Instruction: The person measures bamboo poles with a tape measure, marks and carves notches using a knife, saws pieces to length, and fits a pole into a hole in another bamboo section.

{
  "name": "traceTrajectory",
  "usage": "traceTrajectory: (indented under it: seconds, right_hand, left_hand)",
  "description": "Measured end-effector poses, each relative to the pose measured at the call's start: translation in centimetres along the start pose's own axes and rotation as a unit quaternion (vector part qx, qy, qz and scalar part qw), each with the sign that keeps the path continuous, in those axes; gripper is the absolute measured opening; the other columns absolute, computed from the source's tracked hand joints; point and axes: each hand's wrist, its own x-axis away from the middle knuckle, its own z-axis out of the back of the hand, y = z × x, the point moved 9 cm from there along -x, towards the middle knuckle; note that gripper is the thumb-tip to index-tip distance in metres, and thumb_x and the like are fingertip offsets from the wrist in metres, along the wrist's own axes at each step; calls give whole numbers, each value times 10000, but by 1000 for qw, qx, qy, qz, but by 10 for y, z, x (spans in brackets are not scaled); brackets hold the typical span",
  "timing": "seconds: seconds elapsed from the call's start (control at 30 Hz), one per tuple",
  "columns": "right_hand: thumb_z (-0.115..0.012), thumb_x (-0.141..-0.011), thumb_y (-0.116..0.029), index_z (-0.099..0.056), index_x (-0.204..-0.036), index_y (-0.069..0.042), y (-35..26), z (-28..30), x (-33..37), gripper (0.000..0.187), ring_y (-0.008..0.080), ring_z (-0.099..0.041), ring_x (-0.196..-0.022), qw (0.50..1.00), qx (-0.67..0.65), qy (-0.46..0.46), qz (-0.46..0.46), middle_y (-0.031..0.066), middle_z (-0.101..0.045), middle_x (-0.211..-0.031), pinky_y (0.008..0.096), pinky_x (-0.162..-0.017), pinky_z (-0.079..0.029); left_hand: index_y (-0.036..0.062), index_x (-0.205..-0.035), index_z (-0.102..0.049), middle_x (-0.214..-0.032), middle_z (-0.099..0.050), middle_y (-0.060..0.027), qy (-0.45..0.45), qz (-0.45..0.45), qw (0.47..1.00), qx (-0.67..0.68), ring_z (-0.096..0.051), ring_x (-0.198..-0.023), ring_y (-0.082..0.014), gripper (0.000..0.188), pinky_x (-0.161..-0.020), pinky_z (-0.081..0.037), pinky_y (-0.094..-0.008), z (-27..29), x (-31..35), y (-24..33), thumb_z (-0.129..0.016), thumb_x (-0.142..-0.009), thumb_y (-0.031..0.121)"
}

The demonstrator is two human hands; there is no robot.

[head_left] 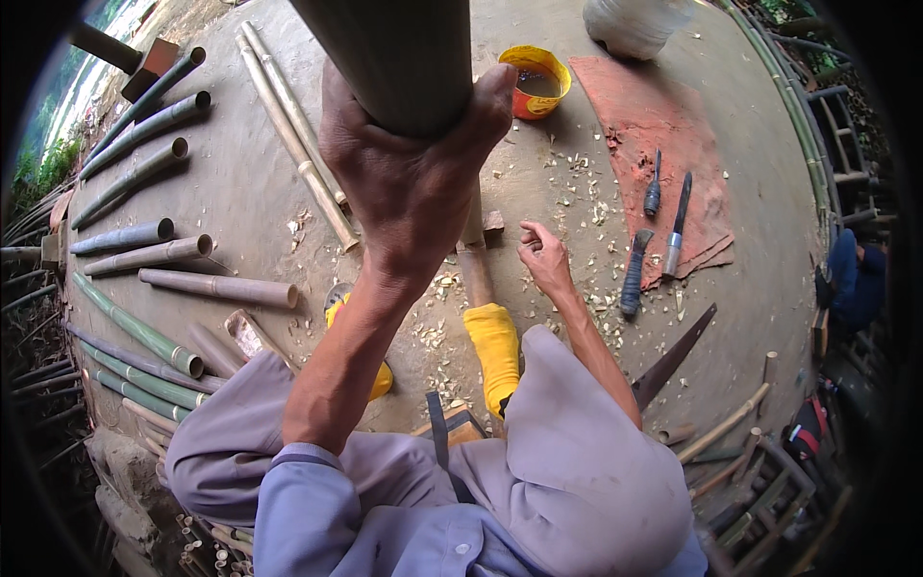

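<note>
My left hand is wrapped round a thick, dark grey-green bamboo tube held up close in front of me. Below that hand a narrower tan length shows; whether it belongs to the same tube I cannot tell. To the right, my right hand is over the floor with its fingers loosely bent and apart, and nothing shows in it. Pale shavings lie around it. Nearby on a red mat are a dark-handled chisel-like tool, a knife and another dark-handled tool.
Several cut bamboo tubes lie along the left. Two long poles rest ahead. A yellow-and-red bucket holds liquid, near a cloudy plastic container. A saw leans by my right knee. Yellow coverings are at my feet.
</note>
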Motion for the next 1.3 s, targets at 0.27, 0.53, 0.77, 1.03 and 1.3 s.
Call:
traceTrajectory:
  seconds: [0.27, 0.53, 0.77, 1.03, 1.3]
  right_hand:
    - [-595, -791, -52, -594, -1122, -11, 5, 13, 44, 334, 123, -605, -719, 996, -57, 45, -44, 57, -629, -794, 260, -663, -505]
    - [-623, -776, -65, -608, -1113, -27, 24, 0, 70, 340, 101, -602, -703, 993, -48, 51, -95, 44, -646, -797, 247, -653, -501]
    - [-633, -758, -89, -618, -1100, -50, 43, -9, 80, 344, 101, -611, -697, 994, -35, 31, -101, 47, -647, -794, 251, -655, -503]
    - [-608, -794, -104, -571, -1147, -33, 89, -10, 131, 361, 108, -602, -706, 987, -8, -9, -160, 45, -626, -810, 260, -648, -497]
    - [-625, -830, -191, -485, -1215, -14, 159, -53, 287, 446, 146, -621, -790, 885, -197, -129, -402, 94, -623, -900, 296, -653, -511]
  left_hand:
    - [-2, -851, -624, -735, -633, -31, 24, -78, 997, -14, -583, -639, -78, 223, -593, -488, -228, -1, 17, -10, -779, -715, 84]
    - [-3, -865, -609, -752, -637, -36, 13, -103, 993, -56, -588, -649, -76, 254, -587, -493, -217, -3, 25, -10, -790, -709, 85]
    - [14, -874, -580, -761, -604, -28, 21, -97, 994, -52, -557, -663, -87, 304, -601, -479, -243, 7, 22, -13, -796, -694, 130]
    - [16, -839, -614, -707, -620, -35, 23, -126, 988, -88, -588, -629, -104, 308, -587, -487, -253, 11, 20, -7, -804, -678, 197]
    - [20, -840, -541, -686, -543, 2, 44, -97, 994, -15, -483, -602, -72, 289, -518, -414, -242, 16, 19, -1, -768, -695, 125]
